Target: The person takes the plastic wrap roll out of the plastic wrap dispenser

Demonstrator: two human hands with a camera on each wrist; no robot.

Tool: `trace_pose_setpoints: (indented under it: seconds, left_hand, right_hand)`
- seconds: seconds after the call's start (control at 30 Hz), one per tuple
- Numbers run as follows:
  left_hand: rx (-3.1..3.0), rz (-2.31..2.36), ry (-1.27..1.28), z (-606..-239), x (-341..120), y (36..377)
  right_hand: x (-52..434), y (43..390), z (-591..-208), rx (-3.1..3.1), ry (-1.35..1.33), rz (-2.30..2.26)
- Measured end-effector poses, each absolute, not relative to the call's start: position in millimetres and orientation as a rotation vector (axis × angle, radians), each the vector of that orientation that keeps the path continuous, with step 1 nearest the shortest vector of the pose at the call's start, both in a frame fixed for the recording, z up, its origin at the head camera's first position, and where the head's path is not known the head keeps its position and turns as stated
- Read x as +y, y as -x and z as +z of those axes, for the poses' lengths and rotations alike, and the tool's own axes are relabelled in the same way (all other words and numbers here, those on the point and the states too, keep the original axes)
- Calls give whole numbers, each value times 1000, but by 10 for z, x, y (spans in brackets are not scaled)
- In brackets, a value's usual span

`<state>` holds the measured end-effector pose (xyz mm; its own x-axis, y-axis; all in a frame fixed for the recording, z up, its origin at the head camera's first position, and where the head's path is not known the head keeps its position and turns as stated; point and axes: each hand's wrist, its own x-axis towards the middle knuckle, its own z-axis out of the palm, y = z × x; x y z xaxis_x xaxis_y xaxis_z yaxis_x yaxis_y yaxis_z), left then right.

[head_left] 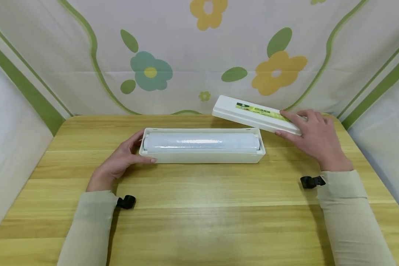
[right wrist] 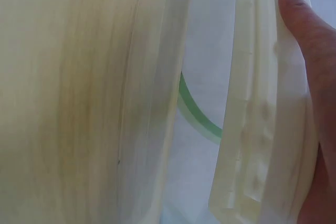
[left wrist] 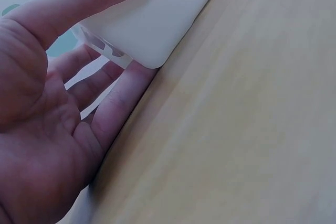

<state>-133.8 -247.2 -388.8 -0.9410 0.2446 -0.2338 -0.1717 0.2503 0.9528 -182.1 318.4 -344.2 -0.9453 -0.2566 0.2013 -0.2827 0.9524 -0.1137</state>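
1. Worktop (head_left: 199,192): wooden, carrying everything below.
2. Tray (head_left: 203,157): open white box at centre, holding a cling-film roll (head_left: 201,142).
3. Lid (head_left: 252,114): raised at the far right.
4. Right hand (head_left: 314,136): grip closed round the lid's right end.
5. Left hand (head_left: 119,162): grip clasping the tray's left end.

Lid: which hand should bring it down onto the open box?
Right, probably. The right hand already grips the lid, lifted behind the box's right end. The left hand holds the left end of the box, bracing it on the table.
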Motion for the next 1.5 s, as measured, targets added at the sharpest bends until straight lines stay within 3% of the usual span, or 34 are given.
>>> trace_pose_setpoints:
  seconds: [1.5]
  left_hand:
    - [2193,1738,-72,-3821,-2459,1328]
  right_hand:
    - [3485,1785,-3671,-3051,-420,465]
